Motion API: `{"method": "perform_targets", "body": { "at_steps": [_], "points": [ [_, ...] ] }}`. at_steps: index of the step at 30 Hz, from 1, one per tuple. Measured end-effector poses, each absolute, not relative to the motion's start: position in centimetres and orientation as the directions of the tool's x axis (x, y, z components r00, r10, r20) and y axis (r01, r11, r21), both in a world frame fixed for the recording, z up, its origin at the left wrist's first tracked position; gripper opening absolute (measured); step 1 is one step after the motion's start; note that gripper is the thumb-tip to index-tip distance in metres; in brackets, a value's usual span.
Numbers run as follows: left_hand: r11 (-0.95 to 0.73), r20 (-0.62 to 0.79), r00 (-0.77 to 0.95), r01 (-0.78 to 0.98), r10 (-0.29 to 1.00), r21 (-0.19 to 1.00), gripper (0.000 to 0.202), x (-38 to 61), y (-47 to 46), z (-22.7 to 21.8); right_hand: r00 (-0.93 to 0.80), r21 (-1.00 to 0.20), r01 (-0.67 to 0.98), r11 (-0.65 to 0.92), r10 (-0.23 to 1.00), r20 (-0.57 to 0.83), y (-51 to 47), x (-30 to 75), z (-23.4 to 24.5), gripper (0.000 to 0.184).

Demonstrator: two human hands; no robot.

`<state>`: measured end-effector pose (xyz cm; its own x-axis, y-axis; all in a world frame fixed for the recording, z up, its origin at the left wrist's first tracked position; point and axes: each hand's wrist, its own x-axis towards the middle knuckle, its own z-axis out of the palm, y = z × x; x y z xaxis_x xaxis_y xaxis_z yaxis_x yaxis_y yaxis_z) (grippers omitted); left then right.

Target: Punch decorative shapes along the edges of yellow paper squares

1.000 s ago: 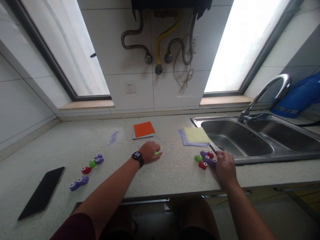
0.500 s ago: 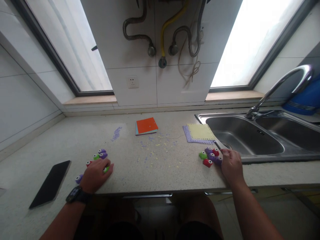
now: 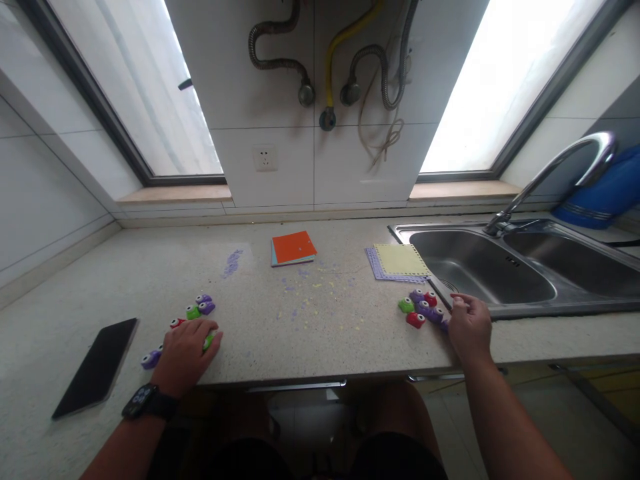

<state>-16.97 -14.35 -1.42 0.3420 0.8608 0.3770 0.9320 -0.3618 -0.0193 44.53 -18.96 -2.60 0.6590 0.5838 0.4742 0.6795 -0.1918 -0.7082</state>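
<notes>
My left hand (image 3: pixel 189 350) lies curved over a loose group of small rounded pieces, each with a white eye-like spot. A green eyed piece (image 3: pixel 209 341) shows between its thumb and index finger. Purple pieces (image 3: pixel 150 360), a red piece (image 3: pixel 176 323) and another green piece (image 3: pixel 193 312) stick out around it. At the sink's edge, my right hand (image 3: pixel 470 327) is closed, its fingers curled; what they hold, if anything, is hidden. Beside it sits a tight cluster of similar pieces: a green one (image 3: pixel 405 305), a red one (image 3: pixel 415 321) and several purple ones (image 3: pixel 424 308).
Orange and light-blue cards (image 3: pixel 294 248) are stacked mid-counter. Yellow and purple cards with notched edges (image 3: pixel 400 260) lie by the steel sink (image 3: pixel 480 267). Small coloured bits dot the counter (image 3: pixel 310 353). A black phone-like slab (image 3: pixel 97 367) rests at left.
My left hand has shifted slightly left and down, and a purple piece beside it has moved left. My right hand has turned a little, its fingers curling beside the cluster.
</notes>
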Motion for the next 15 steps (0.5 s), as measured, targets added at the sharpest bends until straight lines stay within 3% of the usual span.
{"method": "perform_targets", "body": {
  "at_steps": [3,8,12,15],
  "points": [
    [-0.348,0.454,0.336,0.936,0.825,-0.061,0.021,-16.7,-14.7,-1.5,0.605,-0.619,0.758,-0.206,0.578,0.548,-18.5,44.1,-1.3,0.032],
    [-0.465,0.497,0.439,0.882,0.748,-0.078,0.018,-15.9,-14.9,-1.7,0.518,-0.500,0.835,-0.231,0.637,0.571,-14.8,42.3,3.0,0.030],
    [-0.479,0.522,0.425,0.877,0.740,-0.035,0.016,-15.9,-14.7,-1.9,0.405,-0.569,0.804,-0.175,0.861,0.308,-9.0,37.9,6.2,0.029],
    [-0.478,0.537,0.408,0.878,0.739,-0.010,0.014,-16.1,-14.6,-2.0,0.287,-0.587,0.801,-0.115,0.935,0.208,-3.8,33.4,6.7,0.024]
  ]
}}
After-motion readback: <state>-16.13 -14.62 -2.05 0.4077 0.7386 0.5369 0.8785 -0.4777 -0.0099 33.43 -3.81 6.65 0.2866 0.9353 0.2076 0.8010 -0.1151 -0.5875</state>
